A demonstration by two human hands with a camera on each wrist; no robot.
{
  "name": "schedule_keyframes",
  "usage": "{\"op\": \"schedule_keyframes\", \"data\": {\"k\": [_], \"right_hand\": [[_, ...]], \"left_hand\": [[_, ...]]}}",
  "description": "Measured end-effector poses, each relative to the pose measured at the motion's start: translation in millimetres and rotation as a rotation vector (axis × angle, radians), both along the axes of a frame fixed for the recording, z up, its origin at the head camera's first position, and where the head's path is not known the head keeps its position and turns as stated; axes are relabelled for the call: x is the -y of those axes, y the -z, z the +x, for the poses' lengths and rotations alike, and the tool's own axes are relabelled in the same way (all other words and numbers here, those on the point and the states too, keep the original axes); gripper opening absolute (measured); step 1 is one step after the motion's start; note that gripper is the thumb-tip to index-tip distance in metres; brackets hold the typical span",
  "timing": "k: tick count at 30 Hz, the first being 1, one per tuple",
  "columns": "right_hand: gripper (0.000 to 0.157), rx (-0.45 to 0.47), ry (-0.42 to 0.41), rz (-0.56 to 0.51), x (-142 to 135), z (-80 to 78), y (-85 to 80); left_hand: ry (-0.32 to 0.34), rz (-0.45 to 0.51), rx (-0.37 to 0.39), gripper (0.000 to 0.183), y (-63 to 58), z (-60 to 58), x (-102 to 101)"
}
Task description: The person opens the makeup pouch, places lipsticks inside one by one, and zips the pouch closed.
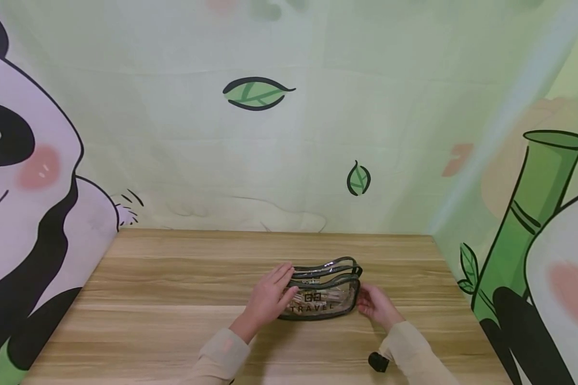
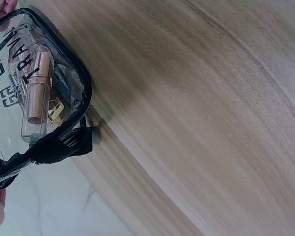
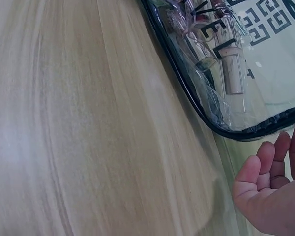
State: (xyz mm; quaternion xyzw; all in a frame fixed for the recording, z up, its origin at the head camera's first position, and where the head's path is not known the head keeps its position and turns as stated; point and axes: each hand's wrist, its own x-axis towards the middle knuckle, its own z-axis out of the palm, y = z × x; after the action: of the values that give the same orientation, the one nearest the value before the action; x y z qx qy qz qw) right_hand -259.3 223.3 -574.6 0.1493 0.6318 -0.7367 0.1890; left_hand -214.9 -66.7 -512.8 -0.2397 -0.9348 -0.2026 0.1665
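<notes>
A clear toiletry bag [image 1: 324, 300] with black trim and the word TRAVEL stands on the wooden table. Through its plastic I see lipstick tubes [image 2: 38, 93] with clear caps and a small gold-coloured piece [image 2: 55, 110]. My left hand [image 1: 271, 295] holds the bag's left end, thumb at the front and fingers along the top. At the opposite end, my right hand [image 1: 378, 306] has its fingertips at the black edging, fingers bent. In the right wrist view, the right fingers [image 3: 265, 160] curl by the bag's corner; what they pinch there is hidden.
The wooden table [image 1: 183, 283] reaches back to a printed cloth backdrop [image 1: 173, 133] with pandas, leaves and bamboo. A small black object [image 1: 378, 362] sits at the right sleeve's cuff.
</notes>
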Motion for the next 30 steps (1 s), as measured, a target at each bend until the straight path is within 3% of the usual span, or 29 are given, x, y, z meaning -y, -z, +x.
{"op": "schedule_keyframes", "data": {"k": [5, 11, 17, 23, 30], "right_hand": [[0.028, 0.032, 0.033, -0.013, 3.2, 10.7, -33.5], [0.027, 0.03, 0.032, 0.01, -0.2, 10.1, -45.0], [0.024, 0.007, 0.037, 0.022, -1.6, 9.0, -46.3], [0.023, -0.002, 0.038, 0.064, 0.0, 8.7, -49.2], [0.01, -0.17, 0.013, 0.057, -6.1, 2.4, -27.6]], "left_hand": [[-0.005, -0.003, 0.003, 0.048, 0.3, -0.2, 0.2], [0.005, -0.012, -0.02, 0.049, 0.3, -1.5, 0.5], [0.002, -0.039, -0.054, 0.05, -0.7, -3.2, 0.5], [-0.025, -0.082, 0.04, 0.054, -4.9, -3.5, -2.4], [-0.023, -0.094, 0.049, 0.053, -8.1, -6.3, -10.0]]}}
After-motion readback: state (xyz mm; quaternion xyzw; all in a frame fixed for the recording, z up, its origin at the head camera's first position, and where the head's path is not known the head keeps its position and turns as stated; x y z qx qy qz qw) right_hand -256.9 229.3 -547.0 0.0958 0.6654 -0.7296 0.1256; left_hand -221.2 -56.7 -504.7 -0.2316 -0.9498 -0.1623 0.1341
